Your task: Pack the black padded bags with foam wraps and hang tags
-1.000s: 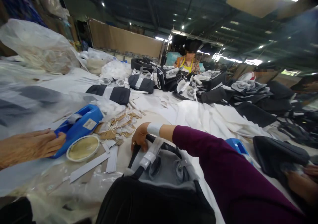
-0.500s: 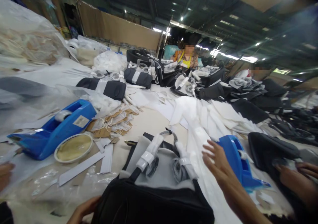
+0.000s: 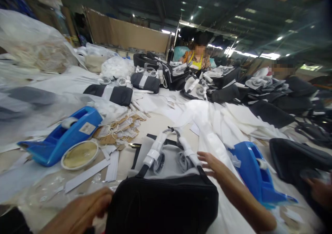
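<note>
A black fabric bag (image 3: pixel 160 206) lies open in front of me, its grey lining (image 3: pixel 168 161) showing and its straps wrapped in white padding (image 3: pixel 157 151). My right hand (image 3: pixel 210 163) hovers at the bag's far right edge, fingers spread, beside a padded strap and holding nothing. Low at the bag's left side is my left hand (image 3: pixel 83 208), curled and blurred; whether it holds anything is hidden. A blue tape dispenser (image 3: pixel 256 173) lies right of my right forearm.
A second blue tape dispenser (image 3: pixel 62 140) and a round dish (image 3: pixel 80 154) sit at the left, near string tags (image 3: pixel 116 132). White foam sheets (image 3: pixel 220 133) spread ahead. A co-worker's hand (image 3: pixel 317 190) works on a black bag (image 3: pixel 293 158) at the right. Piled bags fill the back.
The maroon-sleeved arm that held the bag's strap and the other person's hand on the left dispenser have gone. My bare hands have come in on both sides of the bag.
</note>
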`<state>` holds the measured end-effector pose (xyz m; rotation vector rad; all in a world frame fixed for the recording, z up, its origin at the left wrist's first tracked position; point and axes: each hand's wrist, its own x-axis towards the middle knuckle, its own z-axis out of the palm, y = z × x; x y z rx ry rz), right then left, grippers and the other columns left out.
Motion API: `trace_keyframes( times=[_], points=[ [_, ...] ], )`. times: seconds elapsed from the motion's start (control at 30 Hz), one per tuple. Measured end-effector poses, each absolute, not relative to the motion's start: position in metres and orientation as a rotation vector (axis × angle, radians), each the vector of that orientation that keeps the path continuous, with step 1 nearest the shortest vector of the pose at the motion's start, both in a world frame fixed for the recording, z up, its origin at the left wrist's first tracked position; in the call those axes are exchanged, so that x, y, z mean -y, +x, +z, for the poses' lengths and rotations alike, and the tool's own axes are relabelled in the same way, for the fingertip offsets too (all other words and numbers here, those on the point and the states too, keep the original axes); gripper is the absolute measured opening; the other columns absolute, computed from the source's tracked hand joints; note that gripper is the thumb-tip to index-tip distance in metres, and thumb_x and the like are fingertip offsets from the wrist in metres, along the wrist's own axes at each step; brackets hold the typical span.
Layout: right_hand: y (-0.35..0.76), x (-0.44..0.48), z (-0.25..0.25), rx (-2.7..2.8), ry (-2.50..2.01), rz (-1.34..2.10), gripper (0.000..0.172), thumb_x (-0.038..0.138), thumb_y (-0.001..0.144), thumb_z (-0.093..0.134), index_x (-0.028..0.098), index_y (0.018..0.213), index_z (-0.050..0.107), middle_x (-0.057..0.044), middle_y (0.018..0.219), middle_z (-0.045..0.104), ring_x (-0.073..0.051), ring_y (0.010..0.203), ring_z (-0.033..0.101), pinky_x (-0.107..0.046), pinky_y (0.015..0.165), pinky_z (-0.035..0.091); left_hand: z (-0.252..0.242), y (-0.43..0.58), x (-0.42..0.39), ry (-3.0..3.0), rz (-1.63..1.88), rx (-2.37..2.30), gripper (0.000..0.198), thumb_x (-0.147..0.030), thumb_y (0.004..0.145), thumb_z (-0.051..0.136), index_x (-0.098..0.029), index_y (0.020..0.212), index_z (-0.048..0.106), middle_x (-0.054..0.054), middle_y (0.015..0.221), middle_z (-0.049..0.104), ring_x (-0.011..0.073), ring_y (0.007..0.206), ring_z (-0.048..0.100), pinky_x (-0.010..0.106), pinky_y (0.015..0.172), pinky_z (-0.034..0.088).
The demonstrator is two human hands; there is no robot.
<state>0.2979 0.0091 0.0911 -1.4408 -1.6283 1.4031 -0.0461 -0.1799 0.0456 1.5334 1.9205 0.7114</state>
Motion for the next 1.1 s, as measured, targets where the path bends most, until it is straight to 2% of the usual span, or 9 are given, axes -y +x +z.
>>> trace_keyframes(
  times=[0.03, 0.1, 0.2, 0.3, 0.4, 0.5, 0.63, 0.8, 1.1],
  points=[
    [0.299, -0.025, 0.089, 1.697, -1.424, 1.290, 0.060, 0.062, 0.077, 0.055, 0.021, 0.121, 0.061, -0.012, 0.132, 0.056, -0.031, 0.120, 0.053, -0.047, 0.101, 0.043, 0.056, -0.053, 0.166, 1.535, 0.721, -1.979, 0.045, -0.054, 0.092, 0.031, -0.026, 0.103, 0.065, 0.003, 0.080, 0.068, 0.0225, 0.079, 0.066, 0.029, 0.064, 0.055],
    [0.296, -0.056, 0.086, 1.851, -1.339, 1.094, 0.053, 0.048, 0.070, 0.063, 0.018, 0.113, 0.065, -0.014, 0.129, 0.058, -0.032, 0.121, 0.052, -0.046, 0.103, 0.040, 0.073, -0.062, 0.130, 1.754, 0.880, -2.016, 0.042, -0.048, 0.089, 0.039, -0.022, 0.114, 0.060, 0.007, 0.115, 0.064, 0.0253, 0.111, 0.058, 0.036, 0.096, 0.048],
    [0.278, -0.093, 0.086, 2.110, -1.165, 1.232, 0.045, 0.032, 0.064, 0.063, 0.015, 0.105, 0.070, -0.012, 0.118, 0.065, -0.030, 0.114, 0.056, -0.044, 0.103, 0.039, 0.081, -0.064, 0.070, 1.952, 0.808, -1.944, 0.046, -0.033, 0.081, 0.045, -0.014, 0.122, 0.054, 0.015, 0.127, 0.056, 0.0301, 0.124, 0.045, 0.047, 0.110, 0.032],
    [0.259, -0.117, 0.089, 2.222, -0.983, 1.633, 0.035, 0.023, 0.063, 0.064, 0.013, 0.096, 0.071, -0.006, 0.095, 0.070, -0.024, 0.094, 0.062, -0.037, 0.092, 0.045, 0.069, -0.061, 0.023, 1.889, 0.641, -1.880, 0.043, -0.023, 0.069, 0.053, -0.009, 0.109, 0.057, 0.020, 0.118, 0.058, 0.0350, 0.117, 0.048, 0.052, 0.104, 0.034],
    [0.248, -0.137, 0.088, 2.235, -0.886, 1.897, 0.035, 0.017, 0.060, 0.066, 0.013, 0.094, 0.070, -0.002, 0.085, 0.068, -0.018, 0.081, 0.059, -0.029, 0.081, 0.046, 0.058, -0.061, 0.001, 1.801, 0.596, -1.775, 0.030, -0.024, 0.067, 0.056, -0.012, 0.095, 0.056, 0.015, 0.099, 0.064, 0.0315, 0.099, 0.058, 0.046, 0.090, 0.045],
    [0.244, -0.156, 0.083, 2.181, -0.751, 2.154, 0.052, 0.016, 0.059, 0.066, 0.016, 0.112, 0.068, -0.004, 0.104, 0.068, -0.021, 0.097, 0.059, -0.029, 0.087, 0.046, 0.058, -0.064, -0.004, 1.694, 0.613, -1.640, 0.046, -0.028, 0.074, 0.055, -0.013, 0.116, 0.046, 0.008, 0.094, 0.065, 0.0230, 0.090, 0.063, 0.035, 0.081, 0.050],
    [0.237, -0.172, 0.076, 2.033, -0.567, 2.395, 0.066, 0.021, 0.062, 0.070, 0.018, 0.127, 0.061, -0.008, 0.133, 0.057, -0.026, 0.126, 0.048, -0.034, 0.104, 0.040, 0.065, -0.068, -0.004, 1.671, 0.647, -1.497, 0.074, -0.029, 0.083, 0.049, -0.018, 0.148, 0.016, 0.006, 0.105, 0.059, 0.0191, 0.093, 0.061, 0.034, 0.088, 0.046],
    [0.225, -0.170, 0.077, 2.207, -0.600, 2.303, 0.061, 0.033, 0.075, 0.070, 0.017, 0.132, 0.057, -0.010, 0.134, 0.057, -0.029, 0.128, 0.048, -0.040, 0.107, 0.039, 0.059, -0.067, -0.009, 1.841, 0.596, -1.625, 0.048, -0.028, 0.091, 0.038, -0.024, 0.137, 0.049, 0.009, 0.120, 0.055, 0.0239, 0.115, 0.050, 0.038, 0.105, 0.034],
    [0.218, -0.165, 0.070, 2.139, -0.757, 2.267, 0.056, 0.039, 0.075, 0.071, 0.016, 0.126, 0.063, -0.011, 0.125, 0.063, -0.031, 0.121, 0.054, -0.044, 0.105, 0.041, 0.057, -0.058, -0.014, 1.730, 0.748, -1.603, 0.029, -0.019, 0.082, 0.043, -0.020, 0.102, 0.065, 0.005, 0.100, 0.061, 0.0203, 0.096, 0.057, 0.031, 0.086, 0.042]
  ],
)
